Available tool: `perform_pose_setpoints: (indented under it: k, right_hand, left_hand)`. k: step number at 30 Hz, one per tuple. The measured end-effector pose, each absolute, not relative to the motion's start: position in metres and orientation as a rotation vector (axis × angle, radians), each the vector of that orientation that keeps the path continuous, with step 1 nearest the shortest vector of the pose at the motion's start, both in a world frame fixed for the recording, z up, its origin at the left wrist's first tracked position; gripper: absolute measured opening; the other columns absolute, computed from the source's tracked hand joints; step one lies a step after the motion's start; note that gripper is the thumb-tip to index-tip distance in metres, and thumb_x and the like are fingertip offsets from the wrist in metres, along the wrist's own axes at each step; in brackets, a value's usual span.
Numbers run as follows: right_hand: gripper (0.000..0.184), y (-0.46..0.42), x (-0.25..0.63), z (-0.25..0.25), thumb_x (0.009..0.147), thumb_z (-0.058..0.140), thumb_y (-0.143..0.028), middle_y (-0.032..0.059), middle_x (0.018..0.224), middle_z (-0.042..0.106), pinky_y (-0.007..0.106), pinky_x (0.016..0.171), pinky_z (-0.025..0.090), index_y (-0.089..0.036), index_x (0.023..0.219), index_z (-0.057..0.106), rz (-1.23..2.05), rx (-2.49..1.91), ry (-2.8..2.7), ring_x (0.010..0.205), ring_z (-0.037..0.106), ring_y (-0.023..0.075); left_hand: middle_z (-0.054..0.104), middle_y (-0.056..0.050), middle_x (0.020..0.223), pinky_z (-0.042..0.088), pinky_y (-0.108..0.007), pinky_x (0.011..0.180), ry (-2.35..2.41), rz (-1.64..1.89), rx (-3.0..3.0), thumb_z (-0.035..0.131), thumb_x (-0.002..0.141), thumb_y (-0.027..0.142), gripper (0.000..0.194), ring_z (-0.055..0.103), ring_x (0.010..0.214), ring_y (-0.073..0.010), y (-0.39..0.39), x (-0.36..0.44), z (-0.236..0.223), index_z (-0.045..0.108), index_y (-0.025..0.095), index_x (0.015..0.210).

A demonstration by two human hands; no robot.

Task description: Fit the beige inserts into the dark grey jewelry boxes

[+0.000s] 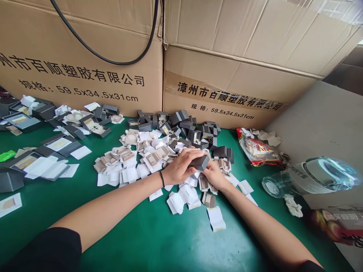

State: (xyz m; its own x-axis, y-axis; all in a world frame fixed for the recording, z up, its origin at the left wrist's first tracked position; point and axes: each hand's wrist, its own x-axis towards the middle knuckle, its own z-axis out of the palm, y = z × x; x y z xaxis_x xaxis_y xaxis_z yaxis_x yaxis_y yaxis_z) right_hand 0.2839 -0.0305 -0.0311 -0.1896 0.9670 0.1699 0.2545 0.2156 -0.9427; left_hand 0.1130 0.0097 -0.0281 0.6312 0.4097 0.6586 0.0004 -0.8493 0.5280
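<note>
At the worktop's (136, 234) left edge, dark cases (61, 145) and a green packet (7, 155) are cut off by the frame; how many cases overlap there is hard to make out. White cards (81, 152) lie on and beside them. A black cord (124, 62) loops down in front of the left carton (85, 45), its ends out of view.

The left arm reaches up from the bottom left corner, its dark sleeve (51, 249) cut off, a black band (162, 179) at the wrist. The left hand (183, 166) is palm down, fingers laid together over the box (200, 162) and thumb below, pinching it. The box is above the inserts (127, 155), near the worktop's middle — its underside is hidden.

The right arm slants in from the bottom right corner. The right hand (214, 174) touches the box's right side, but its fingertips are covered, so I cannot tell whether they pinch.

Behind, more small boxes (181, 124) pile against the right carton (227, 71). Near the right edge are a snack bag (259, 151), a clear bottle (309, 177) — and a blurred, cut-off package (340, 224).
</note>
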Motion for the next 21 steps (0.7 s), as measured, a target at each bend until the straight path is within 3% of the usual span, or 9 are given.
perform_pose_setpoints:
  k: [4, 8, 12, 21]
  right_hand:
    - [0.025, -0.0277, 0.2852, -0.0364, 0.074, 0.062, -0.042, 0.0012, 0.075, 0.062, 0.029, 0.065, 0.049, -0.019, 0.081, 0.059, 1.114, -1.151, -1.406, 0.07, 0.058, 0.0165]
    - [0.024, -0.0279, 0.282, -0.0375, 0.073, 0.064, -0.036, 0.0027, 0.087, 0.063, 0.031, 0.075, 0.049, -0.02, 0.09, 0.058, 1.043, -1.12, -1.318, 0.079, 0.059, 0.0167]
    - [0.026, -0.0295, 0.2785, -0.034, 0.073, 0.063, -0.033, 0.0037, 0.091, 0.064, 0.031, 0.076, 0.049, -0.02, 0.094, 0.057, 0.931, -1.175, -1.333, 0.082, 0.06, 0.0166]
    - [0.019, -0.0299, 0.2819, -0.0359, 0.074, 0.055, -0.023, 0.0024, 0.092, 0.06, 0.031, 0.08, 0.045, -0.021, 0.093, 0.057, 0.883, -1.161, -1.399, 0.087, 0.056, 0.0169]
  left_hand:
    - [0.039, -0.013, 0.137, 0.029, -0.046, 0.106, 0.447, 1.132, 2.356, 0.032, 0.089, 0.048, 0.053, 0.031, 0.129, -0.0261, 0.0093, 0.1142, -0.0288, 0.028, 0.022, 0.135]
    - [0.051, -0.013, 0.119, 0.039, -0.043, 0.097, 0.695, 1.104, 2.357, 0.046, 0.086, 0.033, 0.041, 0.044, 0.115, -0.0257, 0.008, 0.1158, -0.03, 0.039, 0.018, 0.124]
    - [0.057, -0.011, 0.104, 0.045, -0.039, 0.087, 0.806, 1.032, 2.317, 0.047, 0.083, 0.025, 0.031, 0.052, 0.103, -0.024, 0.0069, 0.116, -0.0286, 0.047, 0.018, 0.113]
    - [0.059, -0.006, 0.086, 0.046, -0.031, 0.074, 0.831, 1.033, 2.219, 0.045, 0.084, 0.029, 0.02, 0.056, 0.079, -0.018, 0.007, 0.1138, -0.026, 0.053, 0.018, 0.099]
